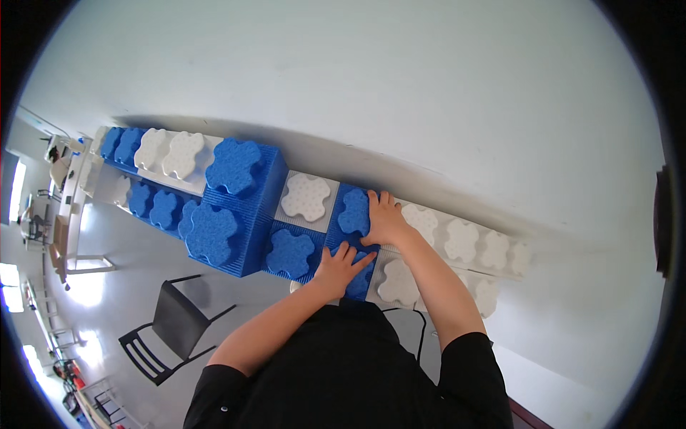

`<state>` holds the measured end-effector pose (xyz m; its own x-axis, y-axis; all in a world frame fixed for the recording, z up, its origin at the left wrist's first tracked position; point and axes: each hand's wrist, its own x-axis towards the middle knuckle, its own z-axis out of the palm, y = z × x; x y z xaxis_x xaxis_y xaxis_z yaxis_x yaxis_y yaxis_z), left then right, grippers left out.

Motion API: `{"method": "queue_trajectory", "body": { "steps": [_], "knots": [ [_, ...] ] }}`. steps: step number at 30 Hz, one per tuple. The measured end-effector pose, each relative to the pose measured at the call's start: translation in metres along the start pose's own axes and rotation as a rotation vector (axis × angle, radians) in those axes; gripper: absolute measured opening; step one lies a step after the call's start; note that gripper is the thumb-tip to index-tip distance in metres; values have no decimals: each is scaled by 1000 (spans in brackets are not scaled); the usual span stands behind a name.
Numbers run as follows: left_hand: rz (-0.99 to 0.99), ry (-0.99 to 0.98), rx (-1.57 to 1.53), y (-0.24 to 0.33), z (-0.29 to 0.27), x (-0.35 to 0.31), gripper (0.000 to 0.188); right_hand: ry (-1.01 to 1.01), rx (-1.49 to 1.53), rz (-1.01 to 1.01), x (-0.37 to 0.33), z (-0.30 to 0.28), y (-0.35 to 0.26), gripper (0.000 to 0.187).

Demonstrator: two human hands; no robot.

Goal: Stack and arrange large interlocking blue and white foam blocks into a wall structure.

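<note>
On top of a wall of oversized studded building blocks, the left hand point(341, 266) is laid flat with fingers spread, nothing gripped, over the near studs of a blue block point(351, 239), while the right hand point(386, 218) is pressed open-palmed on the same block's far side, beside its far stud. Both forearms are extended forward from black short sleeves, the right one crossing a white block point(457, 247). A taller blue block point(239, 207) is stacked to the left, and a black chair point(168, 332) is seen on the floor below.
</note>
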<state>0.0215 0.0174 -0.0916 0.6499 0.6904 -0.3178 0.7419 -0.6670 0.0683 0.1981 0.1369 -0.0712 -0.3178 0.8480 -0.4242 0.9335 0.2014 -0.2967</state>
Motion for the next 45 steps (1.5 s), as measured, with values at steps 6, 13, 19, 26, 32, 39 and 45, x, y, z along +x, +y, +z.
{"method": "queue_trajectory", "body": {
  "steps": [6, 13, 19, 26, 32, 39, 45],
  "knots": [
    [11, 43, -215, -9, -9, -4, 116, 18, -84, 19, 0, 1, -5, 132],
    [-43, 124, -89, 3, -5, -2, 118, 4, 33, -14, 8, -3, 4, 128],
    [-46, 200, -84, 4, 2, -11, 116, 84, -109, 25, -10, 4, -14, 126],
    [-30, 98, -66, -1, -21, -4, 116, 42, 2, 37, 0, -7, -5, 125],
    [-49, 221, -35, 10, -5, -16, 113, 126, -34, 31, -17, 3, -13, 125],
    [-34, 66, -83, 1, -28, -8, 114, 64, 4, 35, -7, -11, -9, 125],
    [-48, 211, -4, 9, -14, -17, 114, 141, 18, 51, -17, 3, -16, 129]
  ]
}}
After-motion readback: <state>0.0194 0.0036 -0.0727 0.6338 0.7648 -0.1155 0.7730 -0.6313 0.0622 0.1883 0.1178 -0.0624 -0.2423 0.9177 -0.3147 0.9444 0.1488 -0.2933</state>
